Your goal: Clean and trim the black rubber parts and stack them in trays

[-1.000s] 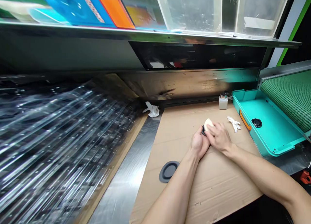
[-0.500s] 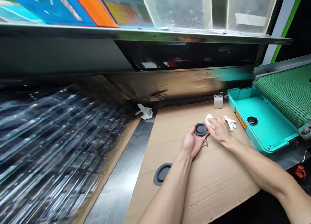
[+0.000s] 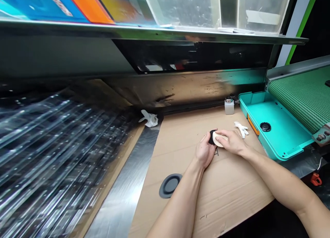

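My left hand (image 3: 204,151) is closed around a small round black part (image 3: 211,137), holding it up over the cardboard sheet (image 3: 190,183). Between the fingers and thumb of my right hand (image 3: 231,141) is a cream-coloured round pad (image 3: 218,139), which lies against the black part and covers most of it. A larger dark disc with a raised ring (image 3: 170,185) lies on the cardboard, partly behind my left forearm. White gloves (image 3: 241,129) rest just beyond my right hand.
A turquoise tray (image 3: 286,157) holds a round black part (image 3: 265,127), beside a green conveyor belt (image 3: 296,93). A small translucent bottle (image 3: 229,107) stands at the back. Another white glove (image 3: 149,119) lies left of the cardboard. Clear plastic trays (image 3: 56,155) fill the left side.
My right hand has brought the pad leftward onto the black part, which was uncovered before. The whole view has shifted slightly.
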`<state>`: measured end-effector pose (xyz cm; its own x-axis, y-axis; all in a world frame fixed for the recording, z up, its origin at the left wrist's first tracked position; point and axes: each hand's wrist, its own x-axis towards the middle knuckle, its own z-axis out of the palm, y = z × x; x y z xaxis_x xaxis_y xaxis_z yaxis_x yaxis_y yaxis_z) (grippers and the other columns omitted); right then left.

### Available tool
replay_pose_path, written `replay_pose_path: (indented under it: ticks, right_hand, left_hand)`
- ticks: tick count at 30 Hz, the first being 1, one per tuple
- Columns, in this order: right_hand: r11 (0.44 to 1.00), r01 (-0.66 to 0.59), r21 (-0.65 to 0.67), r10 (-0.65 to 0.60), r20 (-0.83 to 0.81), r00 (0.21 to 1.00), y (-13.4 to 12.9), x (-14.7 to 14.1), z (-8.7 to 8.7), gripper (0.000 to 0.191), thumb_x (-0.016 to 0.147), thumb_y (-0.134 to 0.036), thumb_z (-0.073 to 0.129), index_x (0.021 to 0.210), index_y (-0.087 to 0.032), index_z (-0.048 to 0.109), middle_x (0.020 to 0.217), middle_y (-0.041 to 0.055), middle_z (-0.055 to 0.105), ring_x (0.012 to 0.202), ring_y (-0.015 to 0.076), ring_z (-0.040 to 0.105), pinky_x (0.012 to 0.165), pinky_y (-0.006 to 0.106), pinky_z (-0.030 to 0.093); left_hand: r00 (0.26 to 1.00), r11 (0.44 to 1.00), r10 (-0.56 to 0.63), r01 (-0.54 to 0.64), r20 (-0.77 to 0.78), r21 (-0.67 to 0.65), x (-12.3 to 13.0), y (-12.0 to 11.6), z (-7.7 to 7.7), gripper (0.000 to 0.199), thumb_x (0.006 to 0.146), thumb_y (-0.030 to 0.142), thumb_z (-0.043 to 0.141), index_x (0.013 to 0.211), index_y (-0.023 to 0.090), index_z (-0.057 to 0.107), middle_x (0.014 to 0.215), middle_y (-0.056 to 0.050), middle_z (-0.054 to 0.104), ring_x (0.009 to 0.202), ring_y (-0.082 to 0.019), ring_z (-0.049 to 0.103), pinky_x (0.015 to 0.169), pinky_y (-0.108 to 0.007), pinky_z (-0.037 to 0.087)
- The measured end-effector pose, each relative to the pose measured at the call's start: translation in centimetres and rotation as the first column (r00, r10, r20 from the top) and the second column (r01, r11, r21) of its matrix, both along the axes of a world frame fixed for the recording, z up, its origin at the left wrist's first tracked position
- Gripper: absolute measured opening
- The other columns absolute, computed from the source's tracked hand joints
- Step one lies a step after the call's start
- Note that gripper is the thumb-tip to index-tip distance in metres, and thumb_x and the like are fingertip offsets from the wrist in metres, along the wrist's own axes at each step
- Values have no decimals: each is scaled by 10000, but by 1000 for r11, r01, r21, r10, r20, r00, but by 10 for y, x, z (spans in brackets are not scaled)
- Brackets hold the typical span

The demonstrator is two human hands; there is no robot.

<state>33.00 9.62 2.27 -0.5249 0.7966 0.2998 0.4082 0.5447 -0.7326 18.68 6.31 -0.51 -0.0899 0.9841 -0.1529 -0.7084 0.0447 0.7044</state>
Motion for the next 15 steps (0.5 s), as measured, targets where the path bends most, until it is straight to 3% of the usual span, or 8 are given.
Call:
replay_pose_path:
  ticks: [3, 6, 8, 11, 15]
  right_hand:
    - [992, -69, -103, 61, -76, 995, 3, -5, -4, 277, 926, -275, 603, 1151, -194, 741, 1109, 44, 758, 1001, 184, 699, 893, 275, 506]
    - [973, -114, -203, 115, -4, 993, 8, 0, -5, 254, 877, -292, 672, 1092, -198, 770, 1047, 33, 772, 937, 187, 712, 844, 271, 528]
    - [991, -7, -133, 14, 56, 998, 8, 4, -5, 263, 906, -308, 642, 1121, -217, 764, 1077, 37, 768, 973, 196, 709, 873, 283, 526]
    - [978, 191, 87, -203, 156, 967, 1, -1, -3, 332, 981, -351, 535, 1259, -265, 695, 1124, 49, 757, 1027, 209, 697, 919, 309, 510]
    - [958, 196, 211, -264, 373, 890, -8, -19, -1, 401, 1007, -443, 480, 1375, -334, 594, 1073, 50, 763, 924, 233, 712, 820, 324, 515]
  left_hand:
    - [999, 998, -22, 23, 29, -64, 0, -1, 1, 340, 1007, 327, 434, 1087, 122, 693, 1132, -146, 724, 1171, -266, 653, 1072, -434, 492]
    - [997, 994, -33, 40, 66, -105, 0, -1, 3, 380, 1013, 354, 406, 1047, 118, 702, 1134, -163, 729, 1167, -291, 658, 1055, -486, 508]
    - [998, 995, -5, 11, 59, -102, 1, 0, 3, 372, 1017, 337, 407, 1022, 109, 701, 1126, -165, 733, 1151, -285, 666, 1045, -497, 517]
    - [998, 994, 29, -24, 47, -108, 3, 2, 2, 365, 1025, 306, 400, 1010, 94, 697, 1102, -168, 738, 1125, -266, 679, 1045, -470, 523]
    - [996, 991, 4, 8, 90, -131, 3, 0, 4, 411, 1038, 319, 352, 1086, 99, 696, 1152, -172, 729, 1182, -265, 655, 1065, -452, 515]
